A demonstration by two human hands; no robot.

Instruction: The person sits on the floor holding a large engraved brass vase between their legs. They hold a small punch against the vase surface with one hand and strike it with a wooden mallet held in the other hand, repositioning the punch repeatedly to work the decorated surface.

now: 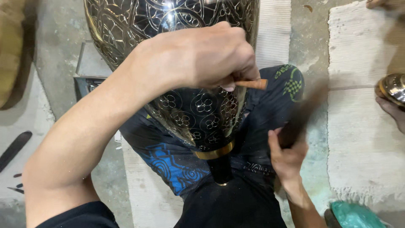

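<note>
Left hand (198, 55) fingers grip a punch (252, 84) against the engraved brass vase (198, 109); right hand (287, 154) fingers clutch a blurred hammer (301, 116) just right.

We rest the engraved vessel (185, 63) on our lap, left hand (202, 55) upon it, right hand (289, 154) to its right.

Left arm: reaching forward across the view, bare forearm angling up and right.
Left hand (198, 57): curling into a fist, knuckles facing up.
Right hand (287, 154): gripping closed, wrist bending upward, motion-blurred.
</note>
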